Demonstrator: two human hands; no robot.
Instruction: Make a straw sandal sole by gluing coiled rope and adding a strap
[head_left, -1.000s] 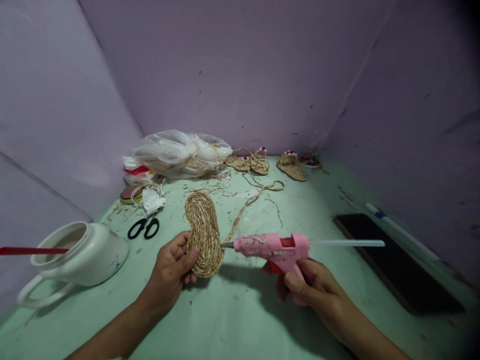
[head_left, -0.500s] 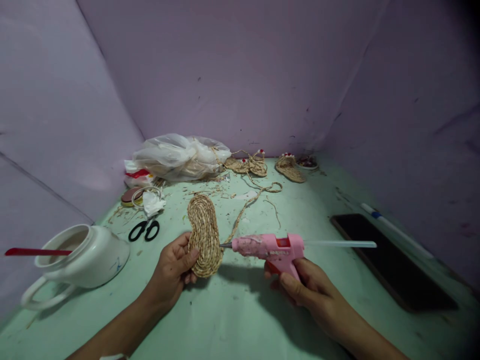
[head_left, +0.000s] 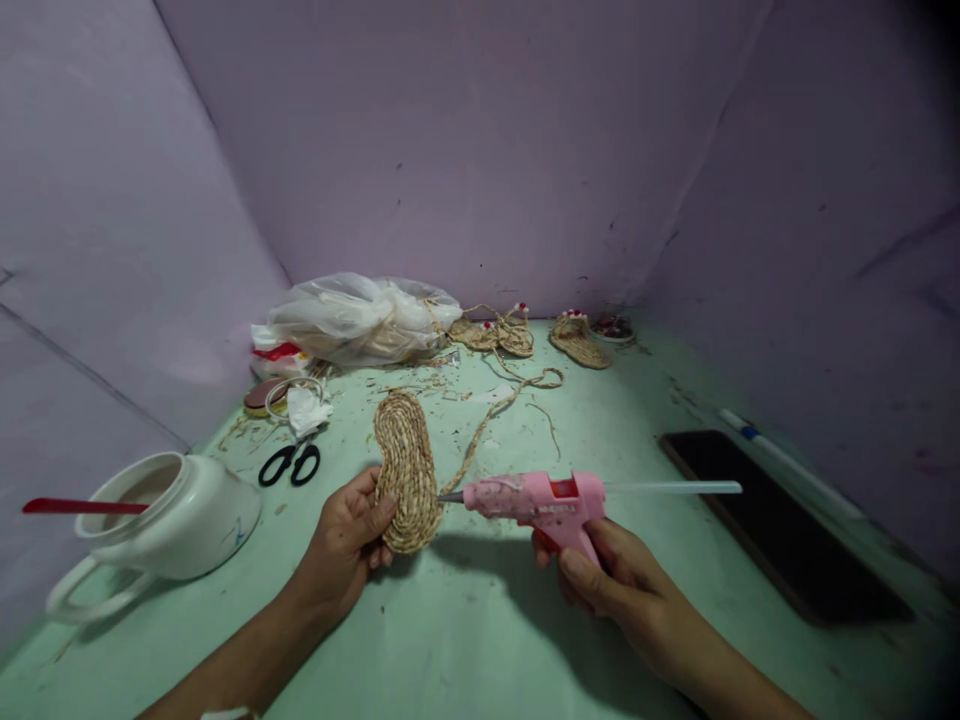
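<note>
Braided straw makes up the sole, raised over the green table. Your left hand pinches its eight o'clock edge, thumb across the face. Your right hand is wrapped around the pink glue gun, nozzle at the sole's four o'clock edge; I can't tell whether they touch. From beside the nozzle, a straw cord runs toward one o'clock. Scissors lie at your sole's nine o'clock.
</note>
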